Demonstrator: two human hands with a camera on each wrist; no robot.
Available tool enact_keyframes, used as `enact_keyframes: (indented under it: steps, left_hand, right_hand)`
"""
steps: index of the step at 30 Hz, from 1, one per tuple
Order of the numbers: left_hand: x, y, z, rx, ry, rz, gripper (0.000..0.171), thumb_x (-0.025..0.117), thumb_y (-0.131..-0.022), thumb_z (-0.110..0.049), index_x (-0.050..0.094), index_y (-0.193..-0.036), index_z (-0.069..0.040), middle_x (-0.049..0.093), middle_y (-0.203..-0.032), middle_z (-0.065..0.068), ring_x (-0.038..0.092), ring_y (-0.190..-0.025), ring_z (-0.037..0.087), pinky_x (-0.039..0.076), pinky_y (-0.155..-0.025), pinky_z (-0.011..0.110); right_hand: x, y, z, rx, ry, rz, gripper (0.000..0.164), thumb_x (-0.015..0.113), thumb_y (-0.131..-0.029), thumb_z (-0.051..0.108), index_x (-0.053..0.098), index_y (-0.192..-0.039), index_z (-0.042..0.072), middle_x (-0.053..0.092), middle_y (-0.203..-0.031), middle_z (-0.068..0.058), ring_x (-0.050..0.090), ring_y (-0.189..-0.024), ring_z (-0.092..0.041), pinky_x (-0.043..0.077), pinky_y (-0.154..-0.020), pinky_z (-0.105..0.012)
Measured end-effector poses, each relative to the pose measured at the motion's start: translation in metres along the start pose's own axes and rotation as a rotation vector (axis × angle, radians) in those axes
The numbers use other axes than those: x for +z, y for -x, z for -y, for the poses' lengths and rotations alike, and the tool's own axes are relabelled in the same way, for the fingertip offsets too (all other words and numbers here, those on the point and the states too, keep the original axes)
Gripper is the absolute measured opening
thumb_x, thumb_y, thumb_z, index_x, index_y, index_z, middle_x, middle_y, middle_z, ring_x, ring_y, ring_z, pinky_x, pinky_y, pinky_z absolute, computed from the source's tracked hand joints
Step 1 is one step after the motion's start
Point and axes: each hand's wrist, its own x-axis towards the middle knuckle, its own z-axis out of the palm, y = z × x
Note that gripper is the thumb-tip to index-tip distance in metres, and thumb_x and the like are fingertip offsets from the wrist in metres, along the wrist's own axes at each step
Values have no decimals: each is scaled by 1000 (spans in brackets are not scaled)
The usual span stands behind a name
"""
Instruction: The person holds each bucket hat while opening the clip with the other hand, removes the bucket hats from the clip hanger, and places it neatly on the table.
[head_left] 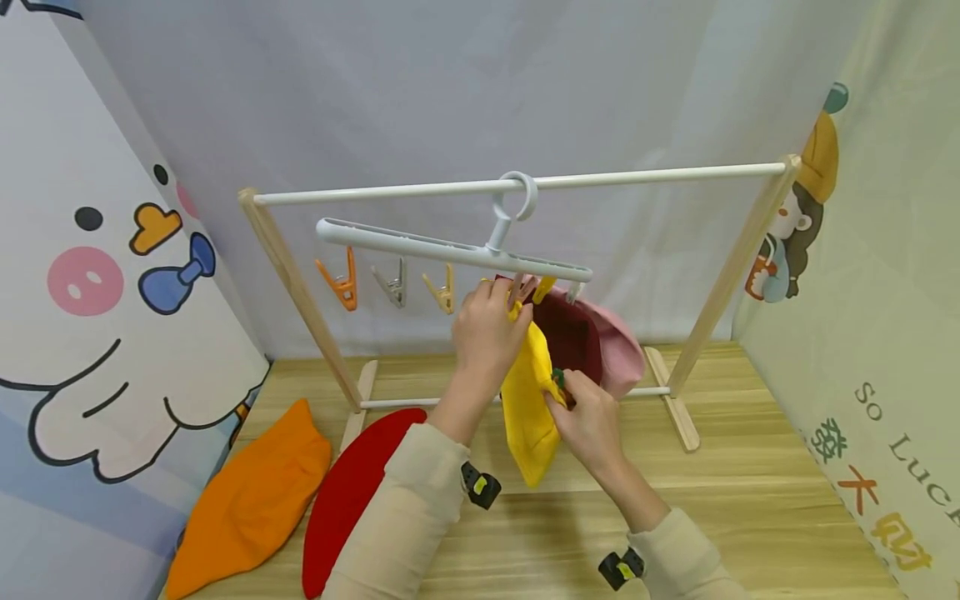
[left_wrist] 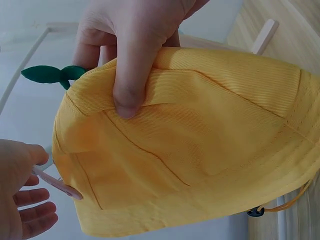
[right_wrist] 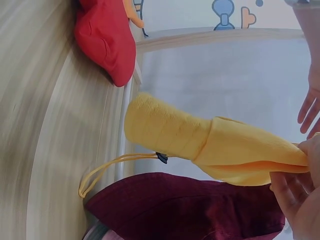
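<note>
My left hand (head_left: 487, 329) pinches a pink clothespin (left_wrist: 57, 186) between thumb and finger just below the hanger; its tips meet the yellow bucket hat's edge in the left wrist view. Lower and to the right, my right hand (head_left: 592, 417) grips the folded yellow hat (head_left: 527, 408) near its green sprout (left_wrist: 52, 75), thumb flat on the cloth. The hat hangs in front of a maroon hat (head_left: 558, 329) and a pink hat (head_left: 618, 350). Above them, the pale grey hanger (head_left: 420, 246) tilts down to the right; yellow (head_left: 543, 289) and white clips (head_left: 574, 292) hang at its right end.
Orange (head_left: 348, 283), grey (head_left: 393, 283) and cream (head_left: 442, 292) clips hang along the hanger's left part. A wooden rack with a white rod (head_left: 637, 177) carries the hanger. An orange hat (head_left: 255, 504) and a red hat (head_left: 360, 492) lie on the table's left side.
</note>
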Motion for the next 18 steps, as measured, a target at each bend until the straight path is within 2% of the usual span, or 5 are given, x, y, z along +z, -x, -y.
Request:
enact_keyframes:
  steps: [11,18]
  left_hand:
    - [3,-5,-9,-5,-111,-5,29,74,-75,-29,64,-94,-10,65,-85,5,62,-68,23,51,-53,34]
    - [6,-8,-14,-21,-195,41,33,73,-77,-35,62,-93,-8,65,-84,5,63,-61,23,50,-48,35]
  right_hand:
    - [-1,3,3,-17,-4,2,28,76,-68,1,50,-69,9,42,-60,2,37,-52,-6,33,-48,-18]
    - [-2,3,5,-37,-5,6,27,76,-67,1,50,-69,9,43,-60,0,37,-53,-6,31,-48,-17]
